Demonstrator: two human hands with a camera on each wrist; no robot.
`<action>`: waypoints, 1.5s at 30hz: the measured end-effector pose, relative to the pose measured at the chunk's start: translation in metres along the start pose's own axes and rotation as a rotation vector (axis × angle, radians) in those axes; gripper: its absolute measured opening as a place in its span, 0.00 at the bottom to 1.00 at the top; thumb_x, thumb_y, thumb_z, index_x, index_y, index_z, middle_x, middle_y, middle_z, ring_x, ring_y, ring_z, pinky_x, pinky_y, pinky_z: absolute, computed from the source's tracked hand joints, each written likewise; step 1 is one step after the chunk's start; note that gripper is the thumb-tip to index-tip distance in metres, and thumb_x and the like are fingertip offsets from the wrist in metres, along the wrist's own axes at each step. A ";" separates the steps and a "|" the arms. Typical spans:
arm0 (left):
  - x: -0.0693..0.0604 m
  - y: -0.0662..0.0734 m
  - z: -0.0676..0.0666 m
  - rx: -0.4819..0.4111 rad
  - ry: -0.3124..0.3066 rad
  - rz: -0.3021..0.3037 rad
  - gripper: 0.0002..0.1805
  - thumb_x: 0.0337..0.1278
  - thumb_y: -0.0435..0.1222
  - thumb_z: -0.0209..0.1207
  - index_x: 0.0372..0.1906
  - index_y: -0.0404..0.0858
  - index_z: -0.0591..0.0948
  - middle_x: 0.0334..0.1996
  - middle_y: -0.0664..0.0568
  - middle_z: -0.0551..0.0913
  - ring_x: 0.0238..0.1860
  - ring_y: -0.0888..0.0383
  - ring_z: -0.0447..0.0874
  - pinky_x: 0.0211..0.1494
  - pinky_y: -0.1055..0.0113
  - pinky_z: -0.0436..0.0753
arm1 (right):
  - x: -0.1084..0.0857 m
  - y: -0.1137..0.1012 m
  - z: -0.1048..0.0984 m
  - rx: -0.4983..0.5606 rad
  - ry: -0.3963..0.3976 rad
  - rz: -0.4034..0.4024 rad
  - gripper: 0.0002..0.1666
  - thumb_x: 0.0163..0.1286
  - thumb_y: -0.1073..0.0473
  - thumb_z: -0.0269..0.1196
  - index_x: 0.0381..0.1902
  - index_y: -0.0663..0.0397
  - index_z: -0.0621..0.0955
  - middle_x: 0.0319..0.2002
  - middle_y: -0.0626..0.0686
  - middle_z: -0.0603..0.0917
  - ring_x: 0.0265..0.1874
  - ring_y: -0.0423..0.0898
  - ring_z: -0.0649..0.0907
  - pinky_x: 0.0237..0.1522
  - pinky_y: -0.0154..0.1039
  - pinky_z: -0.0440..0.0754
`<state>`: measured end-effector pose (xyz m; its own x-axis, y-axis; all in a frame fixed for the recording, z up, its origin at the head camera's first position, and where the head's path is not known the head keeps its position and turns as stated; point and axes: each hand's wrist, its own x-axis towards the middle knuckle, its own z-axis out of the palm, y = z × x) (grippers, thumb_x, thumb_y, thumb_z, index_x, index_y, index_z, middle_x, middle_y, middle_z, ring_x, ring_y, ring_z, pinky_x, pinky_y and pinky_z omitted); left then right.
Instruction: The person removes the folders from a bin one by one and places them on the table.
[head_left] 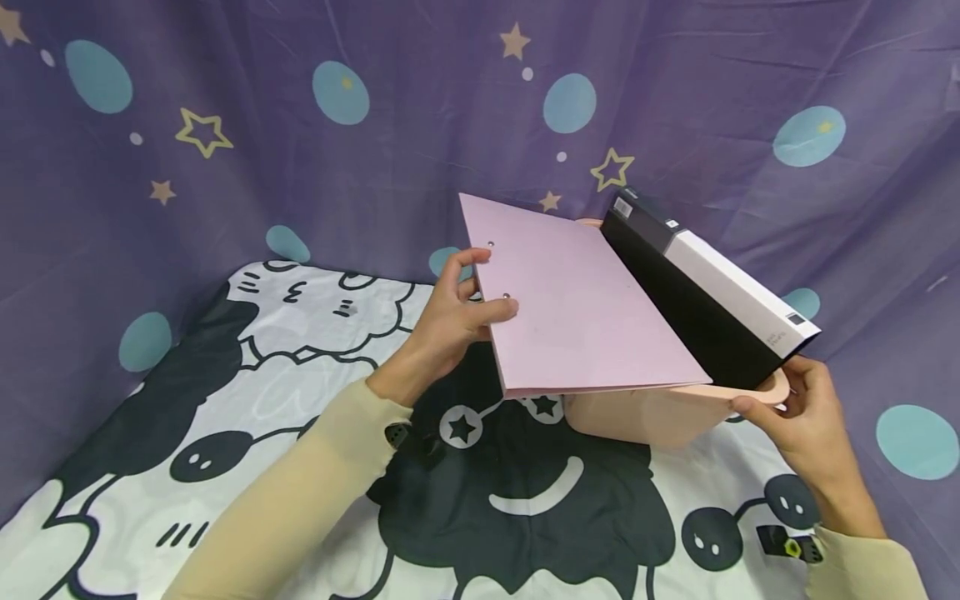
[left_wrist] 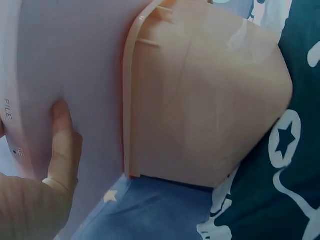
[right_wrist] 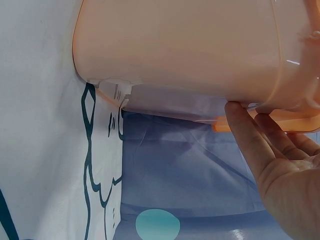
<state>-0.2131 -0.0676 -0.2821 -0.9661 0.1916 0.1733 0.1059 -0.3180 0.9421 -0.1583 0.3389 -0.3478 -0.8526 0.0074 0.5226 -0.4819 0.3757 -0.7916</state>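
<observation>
A pink folder [head_left: 585,308] lies tilted across the left part of a peach plastic bin [head_left: 637,419]. My left hand [head_left: 438,333] grips its left spine edge, thumb on the top face. The left wrist view shows that hand [left_wrist: 55,175] with a finger along the folder [left_wrist: 95,75], beside the bin [left_wrist: 200,100]. A black binder with a white-and-grey spine [head_left: 738,292] leans in the bin, right of the folder. My right hand [head_left: 813,433] holds the bin's right end by the rim; in the right wrist view its fingers [right_wrist: 247,135] touch the bin [right_wrist: 175,50].
The bin stands on a black-and-white cartoon-print cloth [head_left: 300,467]. Behind and to the sides hangs a purple cloth [head_left: 420,150] with stars and blue ovals. Dark devices are strapped at both wrists.
</observation>
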 end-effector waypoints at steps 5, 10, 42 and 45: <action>-0.001 -0.002 -0.009 -0.057 -0.025 -0.002 0.40 0.50 0.23 0.62 0.66 0.46 0.58 0.50 0.40 0.73 0.40 0.50 0.81 0.38 0.55 0.83 | 0.000 0.000 -0.001 0.013 -0.016 -0.023 0.44 0.48 0.85 0.65 0.58 0.51 0.64 0.51 0.50 0.73 0.39 0.38 0.77 0.33 0.22 0.78; -0.003 -0.002 -0.020 -0.100 -0.067 -0.002 0.40 0.50 0.21 0.61 0.66 0.47 0.58 0.51 0.41 0.72 0.41 0.51 0.79 0.37 0.59 0.82 | 0.000 0.000 0.000 0.027 -0.023 -0.039 0.44 0.48 0.86 0.64 0.58 0.52 0.64 0.51 0.51 0.73 0.39 0.38 0.77 0.33 0.22 0.78; -0.028 0.003 -0.103 -0.115 -0.198 -0.058 0.37 0.54 0.20 0.55 0.64 0.52 0.58 0.55 0.43 0.68 0.44 0.50 0.81 0.37 0.58 0.84 | -0.001 0.000 0.001 0.104 -0.020 -0.025 0.43 0.48 0.87 0.63 0.57 0.53 0.65 0.50 0.52 0.73 0.39 0.39 0.77 0.32 0.23 0.78; -0.032 0.002 -0.111 -0.121 -0.202 -0.068 0.37 0.54 0.20 0.55 0.64 0.52 0.58 0.55 0.44 0.68 0.43 0.50 0.81 0.36 0.58 0.84 | -0.001 -0.002 0.001 0.062 -0.015 -0.014 0.43 0.49 0.86 0.64 0.57 0.51 0.64 0.50 0.51 0.72 0.39 0.38 0.77 0.32 0.23 0.78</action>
<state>-0.2085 -0.1771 -0.3178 -0.9019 0.3943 0.1765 0.0018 -0.4051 0.9143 -0.1572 0.3376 -0.3470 -0.8485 -0.0119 0.5290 -0.5048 0.3178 -0.8026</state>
